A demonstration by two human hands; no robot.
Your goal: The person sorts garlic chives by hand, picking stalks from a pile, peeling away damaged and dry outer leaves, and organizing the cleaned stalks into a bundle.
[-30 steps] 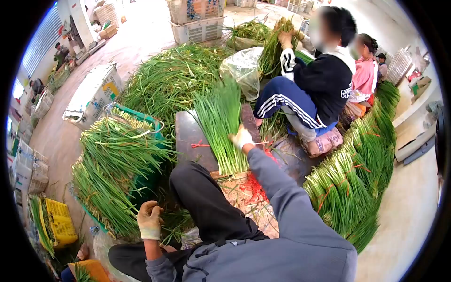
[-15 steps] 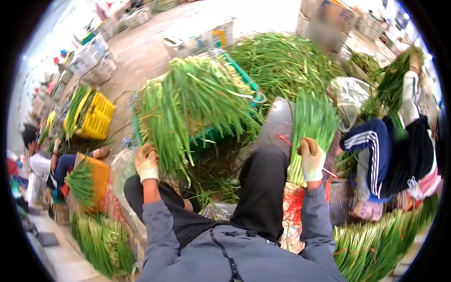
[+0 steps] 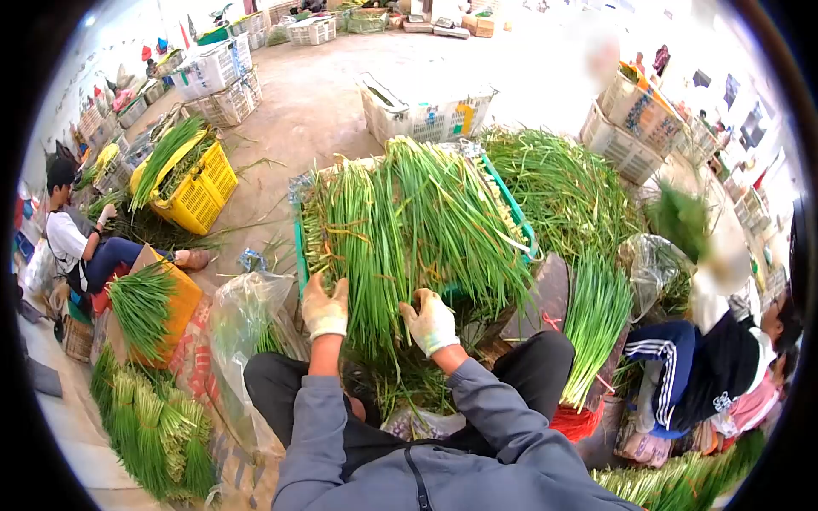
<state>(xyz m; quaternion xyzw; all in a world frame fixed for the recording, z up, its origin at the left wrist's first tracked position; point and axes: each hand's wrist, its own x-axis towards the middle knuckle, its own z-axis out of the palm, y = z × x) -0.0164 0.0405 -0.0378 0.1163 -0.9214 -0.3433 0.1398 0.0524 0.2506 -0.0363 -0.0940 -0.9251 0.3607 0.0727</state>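
Note:
A thick heap of long green chives (image 3: 375, 247) lies across a green-rimmed crate (image 3: 514, 200) in front of me, leaves hanging over the near side. My left hand (image 3: 325, 308), in a pale work glove, is at the heap's near left edge with thumb and fingers apart. Gloved likewise, my right hand (image 3: 430, 322) touches the hanging leaf tips, its fingers spread. Between the hands, leaves droop toward my lap. To the right, a neat bunch of chives (image 3: 596, 324) rests on a board (image 3: 545, 298) beside my knee, above red ties (image 3: 577, 422).
More loose chives (image 3: 562, 187) are piled behind the crate. A white crate (image 3: 426, 115) stands beyond it, a yellow basket (image 3: 196, 192) to the left. Co-workers sit left (image 3: 77, 221) and right (image 3: 724, 366). Bundled chives (image 3: 158, 426) lie at lower left.
My right hand has left the bunch on the board and moved left to the heap. The left hand has reached forward to the heap's edge. My view has tilted up.

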